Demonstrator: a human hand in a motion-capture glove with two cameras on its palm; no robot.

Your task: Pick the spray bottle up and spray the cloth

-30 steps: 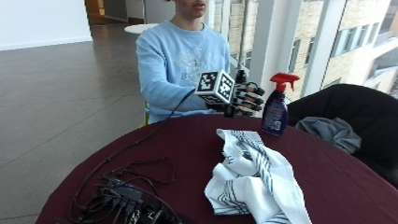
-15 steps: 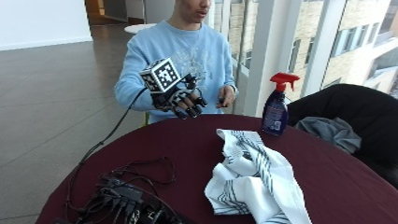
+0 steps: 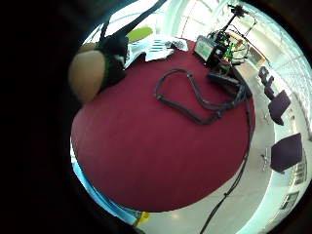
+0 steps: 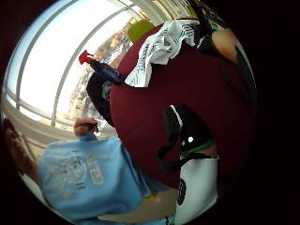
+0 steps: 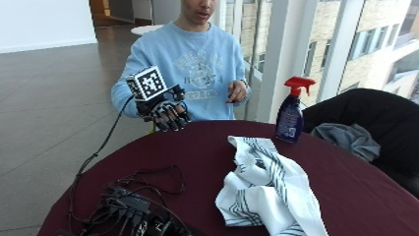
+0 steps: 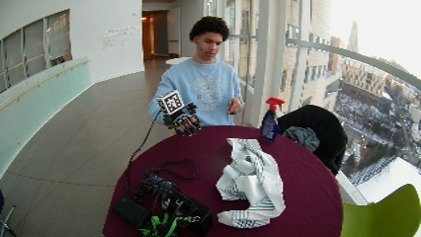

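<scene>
A dark blue spray bottle (image 5: 290,118) with a red trigger head stands upright at the far side of the round maroon table (image 5: 196,157). A white cloth (image 5: 268,187) with dark stripes lies crumpled in front of it, running toward the near edge. My gloved right hand (image 5: 164,110) hangs above the table's far left edge, well left of the bottle, fingers spread and pointing down, holding nothing. The bare left hand (image 5: 237,92) is raised at chest height. The thumb side palm view shows the bottle (image 4: 101,69) and cloth (image 4: 157,47) at a distance.
A tangle of black cables and electronics (image 5: 131,211) covers the table's near left. A black chair (image 5: 373,108) with a grey garment (image 5: 344,137) stands behind the bottle, by the window. A green chair (image 6: 381,212) is at the near right.
The gloved hand was beside the bottle a second ago; it has since moved left, away from it, and sunk a little. Bottle and cloth have not moved.
</scene>
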